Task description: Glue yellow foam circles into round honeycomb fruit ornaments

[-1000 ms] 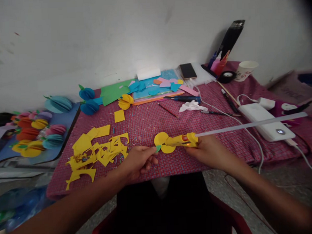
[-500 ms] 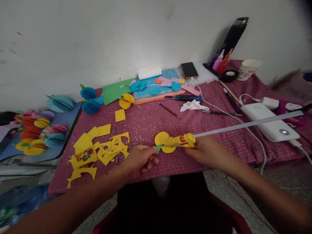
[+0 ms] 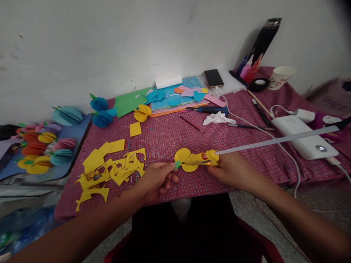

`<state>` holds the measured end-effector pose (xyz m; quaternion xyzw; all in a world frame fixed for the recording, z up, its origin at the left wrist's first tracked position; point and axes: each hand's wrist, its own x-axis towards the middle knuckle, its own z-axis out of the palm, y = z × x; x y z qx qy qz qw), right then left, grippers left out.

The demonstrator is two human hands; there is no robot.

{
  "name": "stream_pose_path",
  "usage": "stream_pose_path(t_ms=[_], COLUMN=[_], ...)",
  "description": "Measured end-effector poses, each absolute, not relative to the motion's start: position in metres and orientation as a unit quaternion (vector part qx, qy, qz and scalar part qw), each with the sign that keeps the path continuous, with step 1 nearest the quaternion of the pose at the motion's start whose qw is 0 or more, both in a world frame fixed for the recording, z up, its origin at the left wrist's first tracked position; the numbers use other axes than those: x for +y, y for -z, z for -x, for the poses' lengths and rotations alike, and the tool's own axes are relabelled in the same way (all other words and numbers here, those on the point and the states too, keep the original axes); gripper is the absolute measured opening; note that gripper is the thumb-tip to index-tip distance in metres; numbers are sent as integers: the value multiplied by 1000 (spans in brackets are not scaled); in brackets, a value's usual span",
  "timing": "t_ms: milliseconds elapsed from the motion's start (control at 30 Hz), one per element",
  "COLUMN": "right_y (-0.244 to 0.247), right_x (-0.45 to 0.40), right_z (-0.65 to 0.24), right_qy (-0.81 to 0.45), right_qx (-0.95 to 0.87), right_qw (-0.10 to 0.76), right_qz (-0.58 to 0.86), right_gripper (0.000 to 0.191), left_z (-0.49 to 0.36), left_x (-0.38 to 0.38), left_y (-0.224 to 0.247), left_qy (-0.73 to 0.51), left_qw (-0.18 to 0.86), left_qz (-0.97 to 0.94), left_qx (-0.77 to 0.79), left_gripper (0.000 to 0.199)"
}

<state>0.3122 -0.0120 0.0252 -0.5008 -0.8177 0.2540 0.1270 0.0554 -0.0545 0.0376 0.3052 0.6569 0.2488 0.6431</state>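
Near the table's front edge, my left hand (image 3: pixel 159 179) pinches a small green paper piece (image 3: pixel 177 165) between thumb and forefinger. My right hand (image 3: pixel 230 168) is closed around a yellow glue gun (image 3: pixel 208 157), with a long whitish glue stick (image 3: pixel 270 142) running out of its back to the right. The gun's nozzle end points left, at the green piece. Yellow paper rounds (image 3: pixel 182 154) lie on the cloth just beyond and below the nozzle. Whether the nozzle touches the green piece is too small to tell.
Yellow scraps (image 3: pixel 124 168) lie to the left, a yellow paper ball (image 3: pixel 142 113) behind them. A white power bank (image 3: pixel 305 136) and cable are at the right. A black bottle (image 3: pixel 265 40) and paper cup (image 3: pixel 281 77) stand at the back right.
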Motion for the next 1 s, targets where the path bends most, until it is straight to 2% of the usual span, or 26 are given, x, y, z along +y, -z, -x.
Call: stream_pose_path(t_ms=[567,833,1000], right_y=[-25,-32,-36], right_x=[-11,-13,-13], right_z=[-311,-313,-313], right_qy=[-233,-188,-200], right_qx=[-831,-838,-834], right_qw=[116,112,114], right_qz=[491,500,502], right_gripper=[13,15,16], left_z=[-61,-64,-64], left_x=[-52,-50,-50], left_y=[-40,-39,-38], left_qy=[-225,-201,-192], left_qw=[643,629,623], left_qz=[-304,-312,-320], left_qx=[666,683,688], left_gripper=[24,28,28])
